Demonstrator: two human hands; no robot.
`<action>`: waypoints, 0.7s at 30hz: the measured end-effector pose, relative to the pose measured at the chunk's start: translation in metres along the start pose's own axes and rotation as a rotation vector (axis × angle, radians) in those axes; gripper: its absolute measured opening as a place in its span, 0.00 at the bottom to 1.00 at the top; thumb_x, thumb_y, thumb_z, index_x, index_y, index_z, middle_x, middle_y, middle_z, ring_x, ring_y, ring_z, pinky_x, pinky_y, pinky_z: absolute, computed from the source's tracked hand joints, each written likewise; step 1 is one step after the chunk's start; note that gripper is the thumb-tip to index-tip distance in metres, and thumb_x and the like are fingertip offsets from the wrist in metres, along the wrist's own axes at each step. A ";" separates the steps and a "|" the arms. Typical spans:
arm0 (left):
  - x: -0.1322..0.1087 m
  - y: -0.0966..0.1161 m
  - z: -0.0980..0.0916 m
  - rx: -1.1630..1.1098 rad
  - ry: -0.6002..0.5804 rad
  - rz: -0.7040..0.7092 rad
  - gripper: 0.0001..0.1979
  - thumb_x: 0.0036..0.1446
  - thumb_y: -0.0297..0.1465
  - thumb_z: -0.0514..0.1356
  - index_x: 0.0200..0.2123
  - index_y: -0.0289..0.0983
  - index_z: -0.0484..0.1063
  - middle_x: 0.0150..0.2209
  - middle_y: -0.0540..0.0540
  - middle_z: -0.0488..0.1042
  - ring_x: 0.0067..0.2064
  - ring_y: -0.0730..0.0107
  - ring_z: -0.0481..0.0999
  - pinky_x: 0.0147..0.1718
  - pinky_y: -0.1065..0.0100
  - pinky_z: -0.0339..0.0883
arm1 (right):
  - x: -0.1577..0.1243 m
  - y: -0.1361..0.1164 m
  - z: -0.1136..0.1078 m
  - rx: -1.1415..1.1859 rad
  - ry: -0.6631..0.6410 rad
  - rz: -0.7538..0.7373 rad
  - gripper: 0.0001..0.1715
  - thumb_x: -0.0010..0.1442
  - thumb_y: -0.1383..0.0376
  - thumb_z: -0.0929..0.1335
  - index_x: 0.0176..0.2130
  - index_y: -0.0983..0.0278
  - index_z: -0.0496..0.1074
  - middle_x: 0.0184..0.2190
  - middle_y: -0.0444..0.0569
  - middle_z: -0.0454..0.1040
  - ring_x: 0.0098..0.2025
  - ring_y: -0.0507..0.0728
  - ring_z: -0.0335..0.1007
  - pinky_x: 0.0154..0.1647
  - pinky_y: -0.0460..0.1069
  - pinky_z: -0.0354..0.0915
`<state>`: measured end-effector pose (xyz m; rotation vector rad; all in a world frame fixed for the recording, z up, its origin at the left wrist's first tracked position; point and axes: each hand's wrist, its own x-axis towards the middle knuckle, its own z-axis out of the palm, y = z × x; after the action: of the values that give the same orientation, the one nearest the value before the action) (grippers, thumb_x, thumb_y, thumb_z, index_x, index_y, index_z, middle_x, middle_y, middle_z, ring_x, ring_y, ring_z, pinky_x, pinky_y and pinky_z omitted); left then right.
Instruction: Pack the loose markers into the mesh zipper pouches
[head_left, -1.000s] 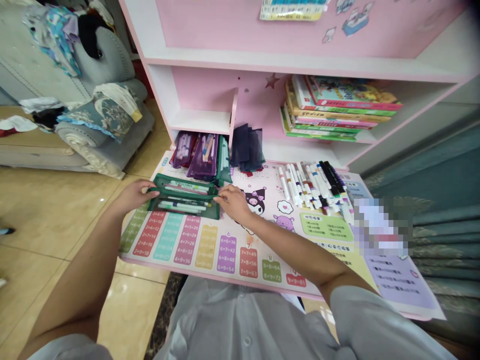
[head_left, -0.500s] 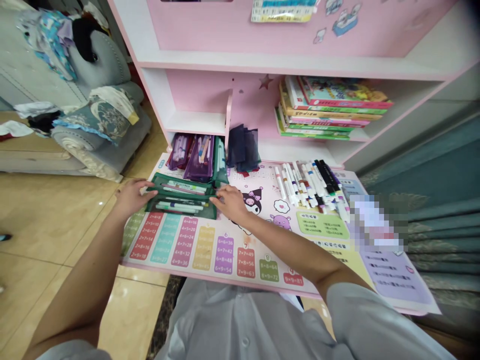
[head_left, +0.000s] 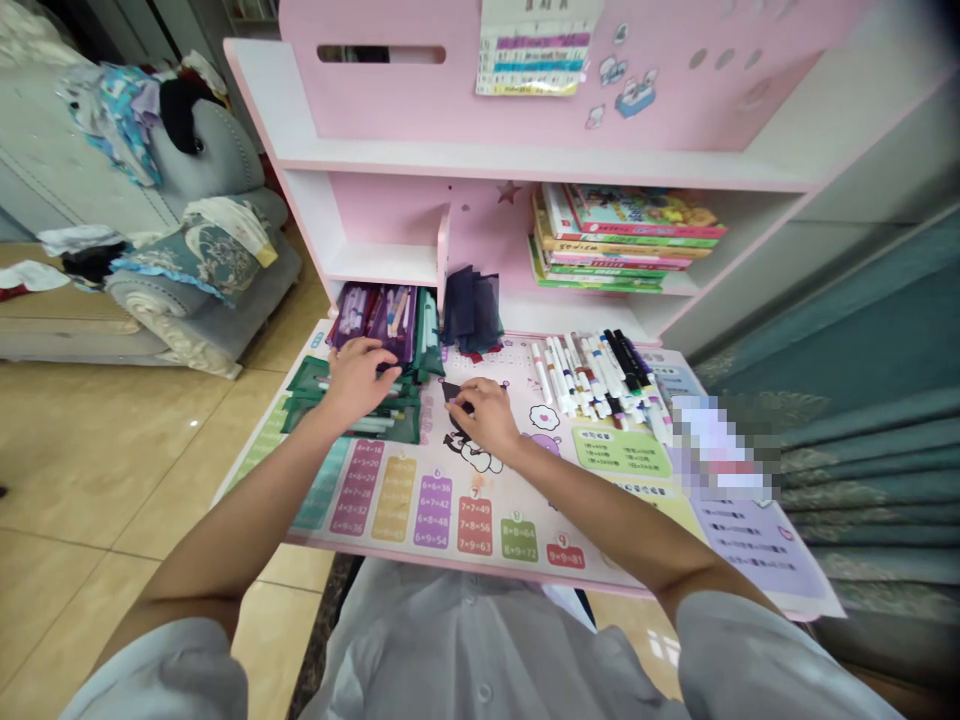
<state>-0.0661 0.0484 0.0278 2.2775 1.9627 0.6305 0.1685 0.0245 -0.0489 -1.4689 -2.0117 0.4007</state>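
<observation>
The green mesh pouch [head_left: 313, 383] was largely hidden under the left hand [head_left: 358, 372]. Only its left corner and a strip of its near edge showed, with pale pens dimly visible through the mesh. It lay on the printed desk mat [head_left: 420, 500], at 9 o'clock from the right hand [head_left: 487, 415]. A dark patch sat at 10 o'clock from the right hand, just at its fingertips. It could not be told whether this was part of the cartoon print or a loose thing. A pixelated block [head_left: 716, 450] covered part of the mat at 3 o'clock, and the upper arms were cut off by the lower frame edge.

The left hand lay palm down on the pouch, its fingers loosely spread and bent, pinching nothing that could be seen. Their tips reached toward 12 o'clock, close to the purple pouches [head_left: 379, 315] standing under the small shelf. The right hand's fingers were curled down onto the mat with the knuckles raised, and whether they gripped anything could not be told.

Both forearms ran up from the bottom corners and converged toward the desk's middle, bare below pale sleeves. A row of markers [head_left: 592, 370] lay at 2 o'clock from the right hand, well apart from it. Dark blue pouches [head_left: 469, 310] stood at 12 o'clock, and stacked books [head_left: 615, 240] sat beyond.
</observation>
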 end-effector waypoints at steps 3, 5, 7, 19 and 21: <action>0.031 0.039 0.013 0.058 -0.047 0.046 0.12 0.63 0.35 0.58 0.39 0.41 0.82 0.51 0.41 0.77 0.58 0.51 0.71 0.60 0.49 0.60 | -0.010 0.019 -0.009 -0.013 0.070 -0.003 0.09 0.61 0.60 0.71 0.30 0.61 0.78 0.45 0.53 0.77 0.50 0.63 0.69 0.53 0.59 0.61; 0.056 0.063 0.023 0.115 -0.169 -0.024 0.16 0.65 0.37 0.54 0.45 0.39 0.81 0.51 0.38 0.77 0.57 0.49 0.72 0.56 0.53 0.65 | -0.014 0.028 -0.013 -0.004 0.110 -0.005 0.09 0.61 0.60 0.71 0.30 0.61 0.78 0.45 0.54 0.77 0.51 0.63 0.70 0.54 0.59 0.61; 0.081 0.083 0.032 0.126 -0.241 -0.058 0.18 0.66 0.39 0.54 0.46 0.37 0.81 0.50 0.36 0.78 0.55 0.49 0.75 0.53 0.57 0.68 | -0.017 0.033 -0.017 0.024 0.150 0.005 0.09 0.61 0.61 0.71 0.31 0.61 0.78 0.45 0.53 0.77 0.50 0.62 0.70 0.54 0.59 0.62; 0.161 0.118 0.076 0.210 -0.463 -0.259 0.35 0.55 0.54 0.61 0.54 0.33 0.76 0.57 0.28 0.75 0.57 0.39 0.75 0.50 0.55 0.72 | -0.014 0.039 -0.022 0.093 0.156 0.034 0.07 0.60 0.61 0.71 0.32 0.60 0.78 0.46 0.53 0.77 0.51 0.62 0.70 0.55 0.58 0.62; 0.165 0.118 0.081 0.222 -0.466 -0.274 0.37 0.53 0.56 0.61 0.54 0.33 0.76 0.57 0.28 0.75 0.57 0.38 0.75 0.50 0.54 0.72 | -0.013 0.039 -0.022 0.098 0.141 0.033 0.07 0.61 0.61 0.71 0.32 0.60 0.78 0.46 0.53 0.76 0.51 0.62 0.70 0.55 0.58 0.62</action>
<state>0.0884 0.2027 0.0332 1.9631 2.1128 -0.1411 0.2142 0.0234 -0.0582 -1.4315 -1.8336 0.3922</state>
